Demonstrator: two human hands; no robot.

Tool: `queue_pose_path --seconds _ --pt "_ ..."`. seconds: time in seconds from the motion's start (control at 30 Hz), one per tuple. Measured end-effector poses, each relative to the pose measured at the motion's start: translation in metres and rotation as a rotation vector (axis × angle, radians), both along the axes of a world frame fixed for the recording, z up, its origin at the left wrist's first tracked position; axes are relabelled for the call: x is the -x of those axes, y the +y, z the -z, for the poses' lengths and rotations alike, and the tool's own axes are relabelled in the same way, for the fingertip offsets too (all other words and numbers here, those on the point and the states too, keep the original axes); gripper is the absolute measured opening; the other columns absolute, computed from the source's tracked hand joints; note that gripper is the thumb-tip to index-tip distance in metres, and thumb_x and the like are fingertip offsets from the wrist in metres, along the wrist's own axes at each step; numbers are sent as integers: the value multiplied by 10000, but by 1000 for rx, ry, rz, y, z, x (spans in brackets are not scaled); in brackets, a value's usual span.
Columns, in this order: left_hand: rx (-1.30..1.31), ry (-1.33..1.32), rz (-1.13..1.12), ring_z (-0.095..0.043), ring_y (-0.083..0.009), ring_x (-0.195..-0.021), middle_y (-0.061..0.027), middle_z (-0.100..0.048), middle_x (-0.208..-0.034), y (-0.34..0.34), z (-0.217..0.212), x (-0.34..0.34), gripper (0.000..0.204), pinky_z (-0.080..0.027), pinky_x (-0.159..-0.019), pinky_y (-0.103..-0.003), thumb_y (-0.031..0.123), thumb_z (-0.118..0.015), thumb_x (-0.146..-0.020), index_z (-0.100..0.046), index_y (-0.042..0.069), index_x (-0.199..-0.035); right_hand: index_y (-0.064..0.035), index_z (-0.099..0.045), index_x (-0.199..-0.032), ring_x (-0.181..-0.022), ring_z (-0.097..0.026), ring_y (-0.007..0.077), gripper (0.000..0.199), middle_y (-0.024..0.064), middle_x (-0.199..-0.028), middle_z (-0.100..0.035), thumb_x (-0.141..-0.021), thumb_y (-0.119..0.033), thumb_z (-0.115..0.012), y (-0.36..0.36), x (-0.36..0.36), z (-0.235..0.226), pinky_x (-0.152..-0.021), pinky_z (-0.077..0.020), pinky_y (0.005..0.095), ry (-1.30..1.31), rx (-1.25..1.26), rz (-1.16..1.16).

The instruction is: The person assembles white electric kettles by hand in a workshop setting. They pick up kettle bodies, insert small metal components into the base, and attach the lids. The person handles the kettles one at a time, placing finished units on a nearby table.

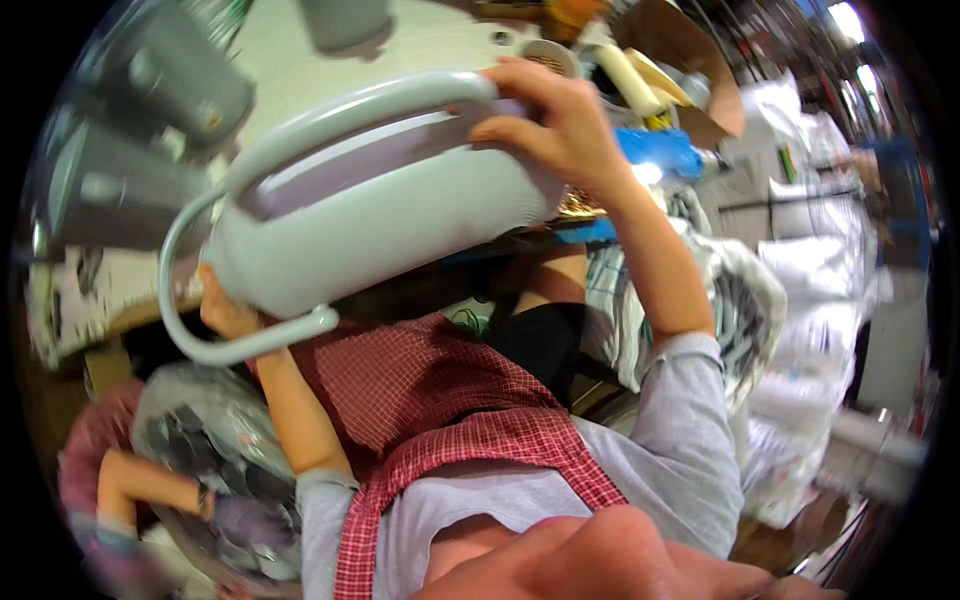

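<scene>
i see both hands on a pale grey-green plastic tub with a loop handle, lifted and tilted above the lap. right hand sits at the upper right end of the tub, fingers curled over its rim, gripping it. left hand is under the tub's lower left corner, just beside the handle; mostly hidden by the tub, so i cannot tell how far the fingers close, only that it touches and supports it. below the tub: red checked apron over a grey long-sleeved shirt. behind the tub, a light table. left of the tub, blurred dark grey cylinders. right of the tub, a blue object and brown cardboard. lower left of the tub, another person's arm beside a clear plastic bag.
</scene>
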State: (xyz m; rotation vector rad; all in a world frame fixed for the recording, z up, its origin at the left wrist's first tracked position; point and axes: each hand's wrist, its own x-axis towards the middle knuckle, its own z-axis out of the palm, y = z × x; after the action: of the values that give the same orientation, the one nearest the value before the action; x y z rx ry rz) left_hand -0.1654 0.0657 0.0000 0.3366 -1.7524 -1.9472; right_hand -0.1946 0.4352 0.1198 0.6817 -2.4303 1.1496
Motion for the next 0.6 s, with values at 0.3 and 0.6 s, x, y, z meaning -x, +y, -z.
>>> queue_pose_path --seconds 0.3,0.6 --pt "270 -21 255 -647 -168 -781 -100 -694 -904 60 9 -7 405 -527 -706 -298 291 -471 -1025 -668 -64 -1032 -139 -723 -1066 -899 -664 285 403 69 -942 -728 -740 -368 -783 -3 7 32 -826 -497 389 19 112 -10" --pt "343 -31 404 -646 -176 -796 -99 -689 -919 87 6 -71 359 -527 -724 -303 262 -482 -1013 -658 -49 -1048 -129 -682 -1181 -1100 -610 262 408 69 -1142 -686 -790 -219 -758 25 -118 61 -910 -468 414 427 332 254"
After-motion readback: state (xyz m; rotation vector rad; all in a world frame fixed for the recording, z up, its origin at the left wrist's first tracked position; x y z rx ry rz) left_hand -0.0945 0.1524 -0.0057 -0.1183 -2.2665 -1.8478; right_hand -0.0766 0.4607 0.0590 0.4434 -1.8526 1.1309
